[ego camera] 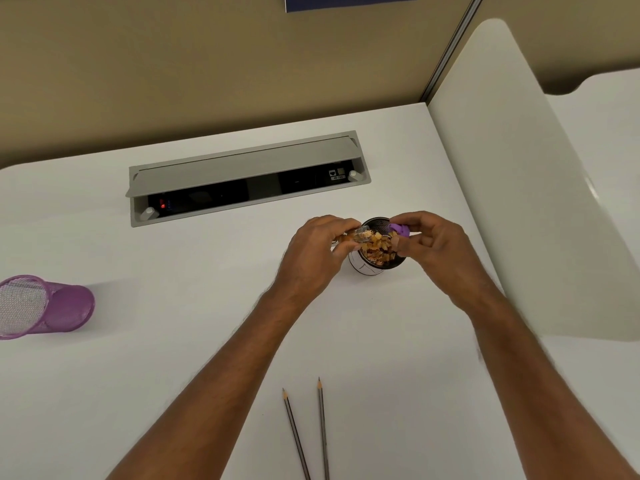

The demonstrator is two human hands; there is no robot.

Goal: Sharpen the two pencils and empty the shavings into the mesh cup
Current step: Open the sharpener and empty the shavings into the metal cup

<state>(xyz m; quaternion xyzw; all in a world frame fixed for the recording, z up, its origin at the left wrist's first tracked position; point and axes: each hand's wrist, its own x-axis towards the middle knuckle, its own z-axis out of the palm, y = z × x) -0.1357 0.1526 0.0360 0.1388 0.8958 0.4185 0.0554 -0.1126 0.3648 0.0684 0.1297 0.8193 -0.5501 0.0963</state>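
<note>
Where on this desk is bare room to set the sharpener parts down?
Bare desk between purple cup and left hand, and between the pencils and black mesh cup. Crowded at that cup, under both hands; right hand.

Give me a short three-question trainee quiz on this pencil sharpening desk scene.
1. True or false: the two pencils lie on the desk, held by neither hand.
2. Which hand holds the purple sharpener part?
3. The purple mesh cup is: A upright, B on its side, C under the hands.

Key: 1 true. 2 the right hand; the left hand holds the clear shavings case over the dark cup. 3 B.
</note>
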